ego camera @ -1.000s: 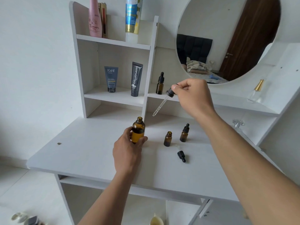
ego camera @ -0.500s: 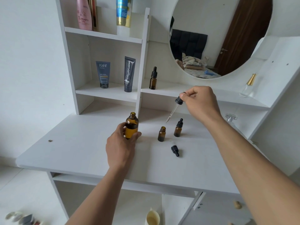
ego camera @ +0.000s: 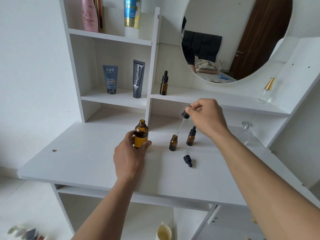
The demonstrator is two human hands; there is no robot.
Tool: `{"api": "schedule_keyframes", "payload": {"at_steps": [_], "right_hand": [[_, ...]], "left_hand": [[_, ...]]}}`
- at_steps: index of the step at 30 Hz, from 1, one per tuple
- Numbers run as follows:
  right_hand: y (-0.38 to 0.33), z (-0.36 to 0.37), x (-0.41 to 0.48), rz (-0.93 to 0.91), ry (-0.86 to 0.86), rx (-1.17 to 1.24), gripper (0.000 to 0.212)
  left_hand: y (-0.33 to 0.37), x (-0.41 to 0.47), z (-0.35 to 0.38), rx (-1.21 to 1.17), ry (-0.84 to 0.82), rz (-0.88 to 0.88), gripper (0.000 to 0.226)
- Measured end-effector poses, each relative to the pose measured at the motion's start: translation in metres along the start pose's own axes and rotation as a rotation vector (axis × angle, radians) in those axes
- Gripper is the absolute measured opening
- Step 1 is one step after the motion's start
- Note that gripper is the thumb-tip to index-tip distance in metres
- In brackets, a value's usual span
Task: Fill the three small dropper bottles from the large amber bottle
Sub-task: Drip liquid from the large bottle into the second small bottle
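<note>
The large amber bottle (ego camera: 141,134) stands uncapped on the white desk (ego camera: 86,161), and my left hand (ego camera: 129,156) grips its lower half. My right hand (ego camera: 206,116) pinches the black bulb of a glass dropper (ego camera: 182,122), whose tip hangs just at the mouth of an open small amber bottle (ego camera: 173,142). A second small bottle (ego camera: 191,136) with its dropper cap on stands right beside it. A third capped small bottle (ego camera: 164,83) stands on the shelf above. A loose black dropper cap (ego camera: 187,160) lies on the desk in front of them.
Two tubes (ego camera: 110,79) (ego camera: 138,78) stand on the left shelf, with taller bottles (ego camera: 89,14) on the top shelf. A round mirror (ego camera: 233,38) hangs above. A clear perfume bottle (ego camera: 265,90) and a glass stopper (ego camera: 246,129) sit at the right.
My right hand has carried the dropper down and to the right, from above the large bottle to the open small bottle's mouth. My left hand stays on the large bottle.
</note>
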State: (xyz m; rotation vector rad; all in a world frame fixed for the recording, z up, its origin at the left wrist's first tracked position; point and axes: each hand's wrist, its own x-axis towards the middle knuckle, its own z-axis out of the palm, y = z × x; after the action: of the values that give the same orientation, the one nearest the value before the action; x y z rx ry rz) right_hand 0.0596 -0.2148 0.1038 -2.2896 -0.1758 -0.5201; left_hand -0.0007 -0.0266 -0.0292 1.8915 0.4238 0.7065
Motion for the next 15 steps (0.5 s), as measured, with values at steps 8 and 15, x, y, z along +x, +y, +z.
{"api": "schedule_keyframes", "payload": {"at_steps": [8, 15], "right_hand": [[0.004, 0.019, -0.003, -0.018, -0.017, -0.063, 0.014], [0.003, 0.026, -0.005, -0.014, -0.019, -0.144, 0.021]], "left_hand": [[0.0, 0.0, 0.0, -0.017, -0.005, -0.009, 0.044], [-0.001, 0.0, 0.0, -0.01, 0.001, -0.001, 0.045]]}}
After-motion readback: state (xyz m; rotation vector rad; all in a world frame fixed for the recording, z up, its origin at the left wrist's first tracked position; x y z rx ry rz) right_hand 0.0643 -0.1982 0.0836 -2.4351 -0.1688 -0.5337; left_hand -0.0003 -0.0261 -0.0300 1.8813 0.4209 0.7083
